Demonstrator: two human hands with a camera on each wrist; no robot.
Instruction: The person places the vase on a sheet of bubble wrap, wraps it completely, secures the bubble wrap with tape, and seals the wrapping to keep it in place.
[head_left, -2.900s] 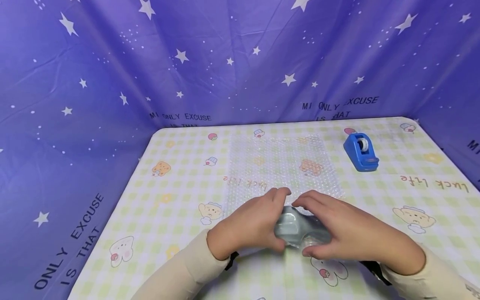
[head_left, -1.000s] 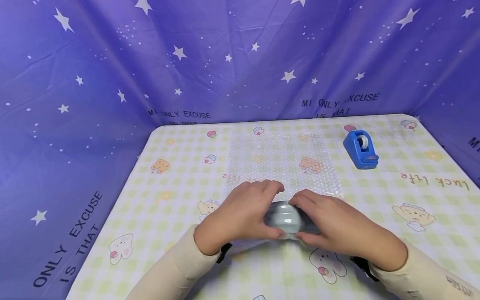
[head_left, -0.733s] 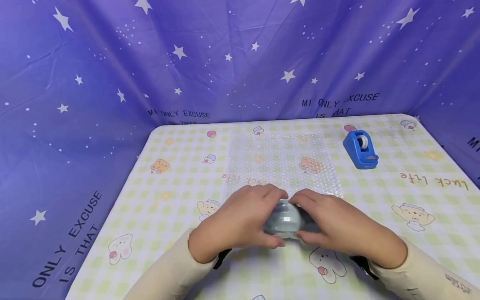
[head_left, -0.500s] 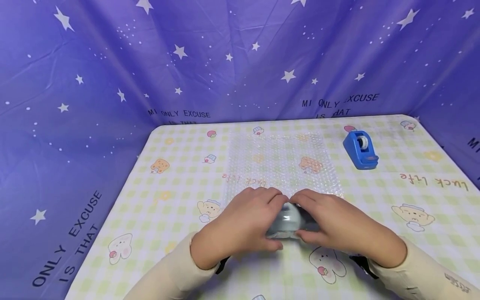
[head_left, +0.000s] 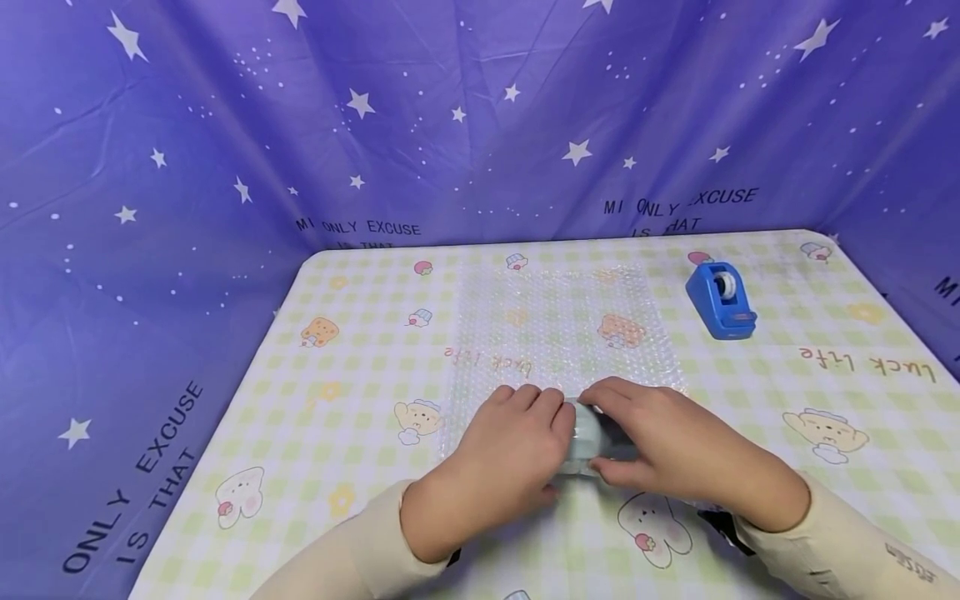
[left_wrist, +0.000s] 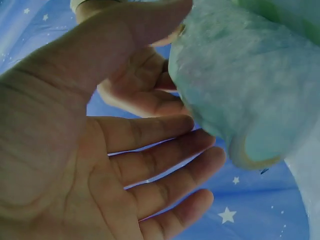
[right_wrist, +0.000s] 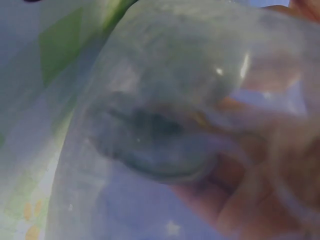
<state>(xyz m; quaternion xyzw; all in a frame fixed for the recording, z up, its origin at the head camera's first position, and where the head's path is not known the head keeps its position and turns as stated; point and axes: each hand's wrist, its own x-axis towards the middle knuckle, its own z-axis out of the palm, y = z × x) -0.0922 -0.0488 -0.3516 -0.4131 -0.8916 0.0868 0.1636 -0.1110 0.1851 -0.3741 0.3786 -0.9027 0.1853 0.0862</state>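
Observation:
A glossy pale green, rounded object [head_left: 587, 437] lies on its side at the near end of the bubble wrap [head_left: 562, 308]. Its exact kind is hard to tell; the left wrist view shows cloudy wrap around its body [left_wrist: 240, 75] and a round rimmed end. My right hand [head_left: 678, 446] grips its right part, fingers over the far side and thumb at the near side. My left hand [head_left: 502, 462] is against its left part; in the left wrist view its fingers [left_wrist: 165, 160] stretch out nearly straight, close to the object. Clear film blurs the right wrist view.
A blue tape dispenser [head_left: 722, 302] with a roll of tape stands at the back right. The table [head_left: 360, 350] has a green checked cloth with printed cartoons. Behind it hangs a purple starry curtain [head_left: 480, 125].
Earlier both hands rolled the object, whose shiny side has turned. Since half a second ago my left hand has tilted and come over its left part; my right hand has barely moved.

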